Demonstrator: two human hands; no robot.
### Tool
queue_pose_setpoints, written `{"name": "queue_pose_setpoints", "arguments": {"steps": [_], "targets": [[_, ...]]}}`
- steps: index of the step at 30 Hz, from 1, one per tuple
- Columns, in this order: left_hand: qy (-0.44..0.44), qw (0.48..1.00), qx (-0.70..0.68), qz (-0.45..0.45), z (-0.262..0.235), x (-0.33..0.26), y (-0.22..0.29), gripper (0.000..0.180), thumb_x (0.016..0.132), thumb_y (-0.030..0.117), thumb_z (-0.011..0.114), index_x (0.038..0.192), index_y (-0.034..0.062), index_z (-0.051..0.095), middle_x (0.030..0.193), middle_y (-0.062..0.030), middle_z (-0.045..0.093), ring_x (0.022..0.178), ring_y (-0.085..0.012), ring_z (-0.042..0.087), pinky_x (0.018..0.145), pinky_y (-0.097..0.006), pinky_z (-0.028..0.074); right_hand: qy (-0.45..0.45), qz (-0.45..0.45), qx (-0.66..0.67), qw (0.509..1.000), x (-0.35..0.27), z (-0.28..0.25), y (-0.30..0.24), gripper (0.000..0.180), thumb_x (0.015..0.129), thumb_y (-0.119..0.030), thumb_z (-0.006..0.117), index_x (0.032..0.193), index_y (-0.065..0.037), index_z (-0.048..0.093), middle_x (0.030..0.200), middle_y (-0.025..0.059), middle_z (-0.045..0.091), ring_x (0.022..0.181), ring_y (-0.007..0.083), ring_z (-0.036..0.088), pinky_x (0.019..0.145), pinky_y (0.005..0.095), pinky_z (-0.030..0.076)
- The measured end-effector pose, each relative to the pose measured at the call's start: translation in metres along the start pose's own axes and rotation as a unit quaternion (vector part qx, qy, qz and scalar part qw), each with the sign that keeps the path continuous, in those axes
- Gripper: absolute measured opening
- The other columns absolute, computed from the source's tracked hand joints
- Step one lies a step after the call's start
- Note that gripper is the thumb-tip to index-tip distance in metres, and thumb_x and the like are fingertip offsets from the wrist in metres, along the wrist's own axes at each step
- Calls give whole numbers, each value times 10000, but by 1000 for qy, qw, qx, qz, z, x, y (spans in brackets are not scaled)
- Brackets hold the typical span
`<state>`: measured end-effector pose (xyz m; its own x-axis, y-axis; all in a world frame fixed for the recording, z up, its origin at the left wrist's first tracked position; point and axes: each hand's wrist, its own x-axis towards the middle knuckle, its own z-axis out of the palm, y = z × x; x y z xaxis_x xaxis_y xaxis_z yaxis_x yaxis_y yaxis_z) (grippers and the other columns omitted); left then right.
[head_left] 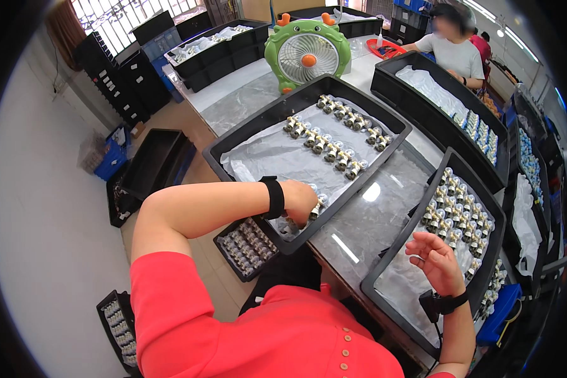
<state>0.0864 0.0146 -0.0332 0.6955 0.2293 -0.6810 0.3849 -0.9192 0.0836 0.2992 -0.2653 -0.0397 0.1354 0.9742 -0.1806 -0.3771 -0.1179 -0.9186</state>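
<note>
My left hand [300,201] reaches down into the near end of a black tray [264,118] lined with white sheeting. Its fingers point downward and are mostly hidden behind the back of the hand. Right beside them stands a small clear-domed piece [319,203] with a dark base; whether the fingers grip one cannot be seen. Several like pieces [326,148] stand in rows farther up this tray. My right hand [436,259] is raised over a second black tray [373,281], fingers apart and holding nothing. That tray carries rows of similar domed pieces [458,211].
A green animal-shaped fan [308,60] stands behind the first tray. More black trays [422,79] line the table's far right, near a person in white [453,57]. Stacked bins [154,164] and a filled tray [247,247] sit on the floor at left.
</note>
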Motion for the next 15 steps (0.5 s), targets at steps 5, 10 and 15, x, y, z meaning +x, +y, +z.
{"name": "queue_pose_setpoints", "arguments": {"steps": [5, 10, 15], "targets": [[1, 1000, 9, 6, 0, 3, 0, 288, 729, 252, 686, 759, -33, 675, 660, -134, 651, 580, -238, 659, 541, -335, 519, 3, 3, -1, 1000, 0, -1, 0, 513, 842, -266, 634, 1271, -25, 490, 1154, 104, 606, 1078, 187, 565, 937, 337, 430], [31, 996, 75, 31, 7, 8, 3, 286, 712, 266, 694, 762, -16, 684, 661, -115, 651, 642, -246, 664, 576, -342, 514, -1, 4, 2, 1000, 0, -1, 1, 504, 844, -259, 632, 1270, -28, 494, 1157, 104, 606, 1077, 187, 566, 936, 333, 429], [-19, 1000, 7, 10, -7, -3, -1, 257, 677, 224, 670, 721, -29, 667, 623, -123, 634, 567, -232, 641, 529, -343, 499, -1, 4, 2, 1000, 0, -1, 0, 495, 853, -251, 623, 1275, -29, 492, 1159, 105, 605, 1079, 190, 565, 937, 334, 427]]}}
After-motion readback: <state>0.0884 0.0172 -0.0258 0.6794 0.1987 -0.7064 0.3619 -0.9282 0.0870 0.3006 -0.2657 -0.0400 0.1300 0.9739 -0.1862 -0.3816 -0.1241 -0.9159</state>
